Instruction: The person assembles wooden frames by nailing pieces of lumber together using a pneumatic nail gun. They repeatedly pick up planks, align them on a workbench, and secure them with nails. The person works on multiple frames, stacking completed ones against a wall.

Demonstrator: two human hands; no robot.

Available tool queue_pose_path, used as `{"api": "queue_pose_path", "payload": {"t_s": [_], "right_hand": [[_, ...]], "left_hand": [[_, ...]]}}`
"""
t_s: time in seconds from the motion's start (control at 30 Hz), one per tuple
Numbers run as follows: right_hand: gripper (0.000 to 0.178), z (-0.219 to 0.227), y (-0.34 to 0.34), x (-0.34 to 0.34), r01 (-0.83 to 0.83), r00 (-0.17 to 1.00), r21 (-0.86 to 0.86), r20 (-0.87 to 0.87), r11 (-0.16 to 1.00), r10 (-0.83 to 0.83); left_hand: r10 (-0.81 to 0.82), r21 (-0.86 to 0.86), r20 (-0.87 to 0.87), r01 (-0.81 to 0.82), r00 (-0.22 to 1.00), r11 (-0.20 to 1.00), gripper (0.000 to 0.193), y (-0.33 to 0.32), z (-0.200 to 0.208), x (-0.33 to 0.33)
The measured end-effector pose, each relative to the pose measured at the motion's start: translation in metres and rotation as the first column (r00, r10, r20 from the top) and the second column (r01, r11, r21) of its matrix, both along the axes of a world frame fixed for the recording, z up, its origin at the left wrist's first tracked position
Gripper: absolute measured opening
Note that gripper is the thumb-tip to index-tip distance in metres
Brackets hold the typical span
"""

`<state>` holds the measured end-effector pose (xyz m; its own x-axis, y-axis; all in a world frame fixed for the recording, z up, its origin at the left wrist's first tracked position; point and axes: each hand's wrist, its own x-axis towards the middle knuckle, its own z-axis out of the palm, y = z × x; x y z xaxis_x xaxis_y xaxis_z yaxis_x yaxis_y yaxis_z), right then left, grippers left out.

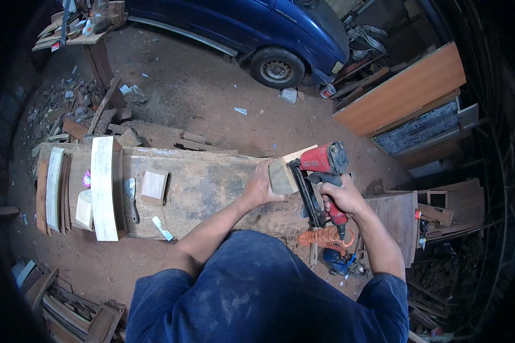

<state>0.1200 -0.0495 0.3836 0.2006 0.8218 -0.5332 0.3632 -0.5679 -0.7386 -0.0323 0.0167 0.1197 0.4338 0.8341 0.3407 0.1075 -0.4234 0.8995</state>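
Note:
My right hand (344,197) is wrapped round the handle of a red and black pneumatic nail gun (323,160). An orange coiled air hose (320,235) hangs below its grip. The gun's nose meets the edge of a small wooden block (280,176); whether it presses on the wood I cannot tell. My left hand (259,186) grips that block from its left side, over the right part of the workbench (200,188). A paler piece of wood (301,153) shows at the block's far side. Part of the left fingers is hidden behind the block.
On the bench's left lie a putty knife (132,200), a wooden block (154,186), a pale curved board (103,188) and more boards (56,188). A blue vehicle (257,34) stands beyond. An orange-brown panel (403,88) leans at right; scrap wood (77,314) lies lower left.

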Motion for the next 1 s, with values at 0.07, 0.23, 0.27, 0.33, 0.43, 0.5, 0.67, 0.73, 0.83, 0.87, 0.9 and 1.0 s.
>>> {"api": "queue_pose_path", "payload": {"t_s": [0.07, 0.23, 0.27, 0.33, 0.43, 0.5, 0.67, 0.73, 0.83, 0.87, 0.9, 1.0], "right_hand": [[0.007, 0.003, 0.004, -0.003, -0.046, 0.998, -0.002, 0.042, 0.999, 0.046], [0.010, 0.005, 0.011, -0.008, -0.100, 0.988, -0.008, 0.120, 0.995, 0.100], [0.009, 0.004, 0.011, -0.008, -0.105, 0.986, -0.011, 0.127, 0.994, 0.106], [0.009, 0.003, 0.012, -0.007, -0.121, 0.982, -0.013, 0.143, 0.993, 0.122], [0.008, 0.003, 0.008, -0.005, -0.121, 0.981, -0.020, 0.153, 0.992, 0.122], [0.007, 0.002, 0.007, -0.004, -0.097, 0.987, -0.035, 0.123, 0.995, 0.101], [0.006, 0.000, -0.002, 0.000, -0.096, 0.988, -0.047, 0.116, 0.994, 0.101], [0.006, -0.001, -0.006, 0.000, -0.087, 0.989, -0.045, 0.119, 0.995, 0.092], [0.006, 0.001, -0.010, -0.004, -0.078, 0.990, -0.028, 0.116, 0.997, 0.080], [0.007, 0.001, -0.010, -0.004, -0.094, 0.988, -0.030, 0.117, 0.995, 0.097], [0.007, 0.001, -0.009, -0.004, -0.111, 0.987, -0.031, 0.117, 0.993, 0.113], [0.006, 0.003, -0.015, -0.004, -0.101, 0.985, -0.004, 0.139, 0.995, 0.100]], "left_hand": [[-0.014, 0.017, -0.044, 0.015, 0.999, 1.000, 0.123, 0.002, 0.001, 0.002], [-0.016, -0.043, 0.003, 0.017, 1.000, 0.999, 0.117, -0.001, 0.007, -0.002], [-0.014, -0.045, 0.008, 0.015, 1.000, 0.999, 0.117, -0.001, 0.006, -0.002], [0.011, -0.010, -0.011, -0.011, 1.000, 1.000, 0.118, -0.001, 0.003, -0.002], [0.006, -0.027, -0.038, -0.007, 0.999, 1.000, 0.118, -0.004, 0.007, -0.001], [0.004, -0.046, -0.042, -0.006, 0.999, 0.999, 0.117, -0.003, 0.006, -0.002], [0.015, -0.021, -0.033, -0.015, 0.999, 1.000, 0.118, -0.002, 0.001, -0.001], [0.000, -0.055, -0.006, 0.000, 1.000, 0.998, 0.118, -0.002, 0.002, -0.002], [-0.014, -0.089, -0.007, 0.013, 1.000, 0.996, 0.116, -0.003, 0.007, -0.003], [-0.012, -0.097, -0.016, 0.011, 1.000, 0.995, 0.115, -0.003, 0.007, -0.004], [-0.009, -0.087, -0.014, 0.008, 1.000, 0.996, 0.115, -0.002, 0.006, -0.004], [-0.006, -0.076, -0.011, 0.005, 1.000, 0.997, 0.115, -0.002, 0.005, -0.003]]}}
